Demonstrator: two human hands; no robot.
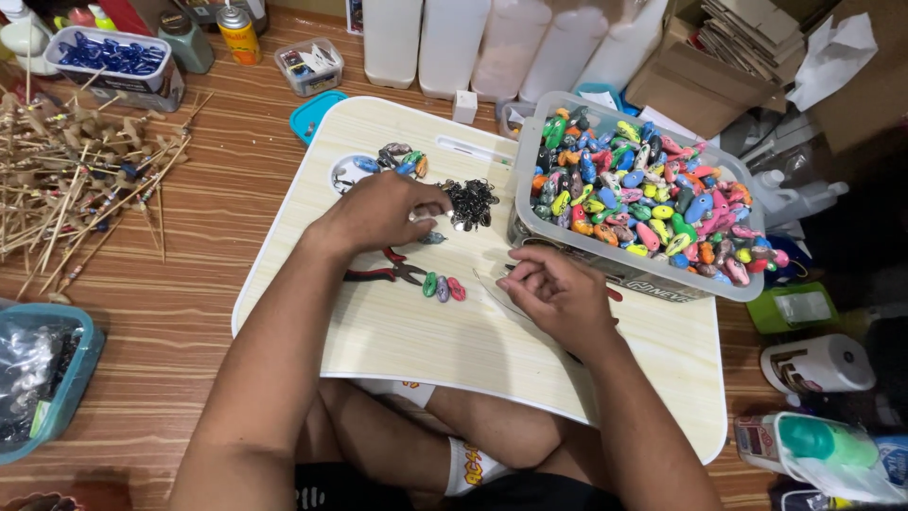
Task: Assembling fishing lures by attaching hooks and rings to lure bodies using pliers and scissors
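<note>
My left hand (pixel 383 213) rests on the pale wooden lap table (pixel 397 331), fingers pinched beside a pile of small dark metal hooks (pixel 470 202); whether it holds one I cannot tell. My right hand (pixel 556 291) is curled near the table's middle, apparently pinching something thin and clear. Red-handled pliers (pixel 383 273) lie between my hands. Three small painted lures (pixel 443 287) lie in a row beside the pliers. A few more lures (pixel 397 159) sit above my left hand.
A clear plastic bin (pixel 530 156) full of colourful lures stands on the table's right. Wooden sticks (pixel 71 185) are heaped on the floor at left. White bottles (pixel 473 43), cardboard boxes (pixel 747 47) and small containers (pixel 113 61) line the back. A teal tub (pixel 76 378) sits at lower left.
</note>
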